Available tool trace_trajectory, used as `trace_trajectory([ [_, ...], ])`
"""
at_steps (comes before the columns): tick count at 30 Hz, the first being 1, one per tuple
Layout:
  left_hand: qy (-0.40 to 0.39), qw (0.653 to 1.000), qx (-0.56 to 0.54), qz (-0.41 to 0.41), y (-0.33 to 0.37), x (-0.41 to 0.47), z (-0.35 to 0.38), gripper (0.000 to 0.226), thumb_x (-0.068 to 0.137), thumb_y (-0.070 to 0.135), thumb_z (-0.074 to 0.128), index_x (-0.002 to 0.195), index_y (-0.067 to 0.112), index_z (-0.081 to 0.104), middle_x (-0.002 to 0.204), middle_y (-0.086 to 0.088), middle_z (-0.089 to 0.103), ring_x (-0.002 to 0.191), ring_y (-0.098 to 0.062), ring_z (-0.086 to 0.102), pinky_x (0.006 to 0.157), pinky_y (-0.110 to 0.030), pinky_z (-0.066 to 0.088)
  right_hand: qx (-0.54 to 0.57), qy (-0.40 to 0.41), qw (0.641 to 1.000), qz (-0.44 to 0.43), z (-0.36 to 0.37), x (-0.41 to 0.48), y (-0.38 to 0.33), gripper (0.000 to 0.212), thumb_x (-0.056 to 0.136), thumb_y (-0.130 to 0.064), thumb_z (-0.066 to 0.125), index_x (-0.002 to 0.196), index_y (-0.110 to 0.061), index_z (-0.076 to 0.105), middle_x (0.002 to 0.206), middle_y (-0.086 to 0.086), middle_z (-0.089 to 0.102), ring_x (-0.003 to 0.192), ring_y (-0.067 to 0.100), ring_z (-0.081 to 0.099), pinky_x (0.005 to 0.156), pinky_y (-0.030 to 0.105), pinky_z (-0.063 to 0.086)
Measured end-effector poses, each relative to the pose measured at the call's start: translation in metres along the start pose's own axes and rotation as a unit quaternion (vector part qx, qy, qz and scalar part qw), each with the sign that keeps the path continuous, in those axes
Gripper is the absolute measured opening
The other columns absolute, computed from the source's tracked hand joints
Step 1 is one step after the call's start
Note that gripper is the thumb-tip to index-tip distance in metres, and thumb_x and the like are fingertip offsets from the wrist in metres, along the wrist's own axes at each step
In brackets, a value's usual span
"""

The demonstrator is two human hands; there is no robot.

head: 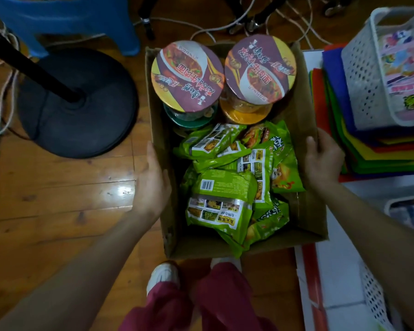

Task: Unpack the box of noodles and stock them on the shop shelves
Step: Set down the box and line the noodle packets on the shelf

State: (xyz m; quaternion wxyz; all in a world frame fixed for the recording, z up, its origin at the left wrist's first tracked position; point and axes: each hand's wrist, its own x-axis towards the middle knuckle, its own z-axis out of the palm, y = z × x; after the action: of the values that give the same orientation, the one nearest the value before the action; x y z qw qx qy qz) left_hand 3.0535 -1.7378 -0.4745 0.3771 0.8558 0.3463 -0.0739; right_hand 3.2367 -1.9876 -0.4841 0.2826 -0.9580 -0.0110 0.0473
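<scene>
Looking straight down into an open brown cardboard box down by the glossy wooden floor; can't tell whether resting on it or lifted just off. Far end filled by a round noodle tub with a purple-and-yellow paper lid on the left and a matching second tub right beside it, both upright, stacked on a green-rimmed tub and an orange one underneath. Near half heaped with crinkly green plastic noodle packets lying every which way, some back side up with a barcode showing.

Left hand flat against the outside of the box's left wall, fingers straight, not wrapped round anything. Right hand gripping the right wall: thumb hooked over the rim on the inside, the rest curled round the outside.

White shoes and dark red trousers just below the near wall. Off to the left, a round black stand base with its pole, plus a blue plastic stool further back. To the right, a white perforated plastic basket sitting on a stack of bright coloured felt sheets.
</scene>
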Motion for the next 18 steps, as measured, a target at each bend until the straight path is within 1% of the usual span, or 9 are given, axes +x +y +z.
trace_trajectory([
  [3,-0.002,1.000,0.016,-0.004,0.003,0.003,0.003,0.074,0.092,0.002,0.041,0.148,0.010,-0.007,0.102,-0.030,0.061,0.082,-0.044,0.059,0.070,-0.048,0.048,-0.009,-0.003,1.000,0.010,-0.001,0.002,0.003,0.039,0.090,-0.023,0.043,0.121,-0.005,0.057,0.110,0.022,0.065,0.100,0.037,0.060,0.080,0.038,0.044],
  [6,-0.005,0.999,0.033,-0.006,0.003,0.002,0.002,0.073,0.094,0.004,0.042,0.148,0.010,-0.006,0.110,-0.029,0.058,0.089,-0.042,0.058,0.071,-0.041,0.044,-0.011,-0.002,1.000,0.025,-0.002,-0.002,0.005,0.032,0.094,-0.015,0.046,0.123,-0.004,0.055,0.114,0.022,0.063,0.102,0.037,0.059,0.081,0.036,0.042],
  [10,-0.040,0.999,0.015,-0.032,0.006,0.003,0.000,0.077,0.092,0.008,0.048,0.148,0.008,-0.005,0.123,-0.030,0.053,0.102,-0.044,0.056,0.083,-0.047,0.047,-0.012,-0.048,0.997,0.064,-0.010,0.002,0.001,0.032,0.094,-0.013,0.048,0.124,-0.002,0.051,0.119,0.021,0.060,0.110,0.035,0.056,0.083,0.029,0.035],
  [11,-0.026,0.999,0.038,-0.015,0.008,0.003,-0.001,0.079,0.090,0.009,0.052,0.147,0.005,-0.001,0.130,-0.031,0.047,0.111,-0.046,0.052,0.090,-0.050,0.046,-0.014,-0.059,0.995,0.074,-0.014,0.003,-0.003,0.034,0.094,-0.013,0.049,0.126,-0.002,0.050,0.121,0.021,0.059,0.112,0.033,0.055,0.085,0.028,0.036],
  [13,0.037,0.985,0.138,0.101,0.017,0.004,-0.002,0.078,0.082,0.010,0.064,0.143,-0.005,0.018,0.138,-0.034,0.037,0.126,-0.048,0.040,0.100,-0.056,0.039,-0.034,-0.047,0.997,0.048,-0.022,0.001,-0.013,0.039,0.093,-0.015,0.051,0.129,-0.001,0.046,0.127,0.020,0.055,0.118,0.032,0.051,0.093,0.029,0.037],
  [15,0.067,0.945,0.219,0.235,0.029,0.011,0.006,0.072,0.071,0.006,0.074,0.132,-0.010,0.039,0.132,-0.035,0.043,0.124,-0.049,0.043,0.097,-0.059,0.039,-0.048,-0.025,0.998,-0.027,-0.027,-0.010,-0.029,0.039,0.093,-0.016,0.052,0.127,0.001,0.049,0.126,0.021,0.055,0.119,0.032,0.050,0.097,0.032,0.036],
  [16,0.054,0.928,0.242,0.278,0.036,0.017,0.012,0.069,0.067,0.004,0.077,0.127,-0.009,0.045,0.130,-0.034,0.047,0.121,-0.048,0.046,0.095,-0.059,0.040,-0.051,-0.050,0.996,-0.056,-0.025,-0.017,-0.038,0.036,0.093,-0.018,0.052,0.124,0.000,0.052,0.123,0.020,0.057,0.116,0.032,0.052,0.096,0.034,0.038],
  [17,0.025,0.919,0.264,0.290,0.044,0.024,0.017,0.067,0.068,0.004,0.077,0.127,-0.008,0.047,0.130,-0.033,0.047,0.123,-0.046,0.046,0.097,-0.057,0.039,-0.051,-0.106,0.991,-0.071,-0.021,-0.026,-0.047,0.034,0.093,-0.021,0.051,0.121,-0.001,0.055,0.119,0.018,0.060,0.112,0.031,0.054,0.093,0.035,0.040],
  [18,-0.014,0.917,0.285,0.278,0.050,0.032,0.022,0.067,0.073,0.008,0.074,0.131,-0.005,0.043,0.136,-0.030,0.042,0.129,-0.042,0.040,0.103,-0.054,0.034,-0.062,-0.184,0.978,-0.075,-0.015,-0.035,-0.054,0.034,0.094,-0.025,0.051,0.119,-0.004,0.057,0.117,0.016,0.061,0.109,0.030,0.056,0.091,0.036,0.043],
])
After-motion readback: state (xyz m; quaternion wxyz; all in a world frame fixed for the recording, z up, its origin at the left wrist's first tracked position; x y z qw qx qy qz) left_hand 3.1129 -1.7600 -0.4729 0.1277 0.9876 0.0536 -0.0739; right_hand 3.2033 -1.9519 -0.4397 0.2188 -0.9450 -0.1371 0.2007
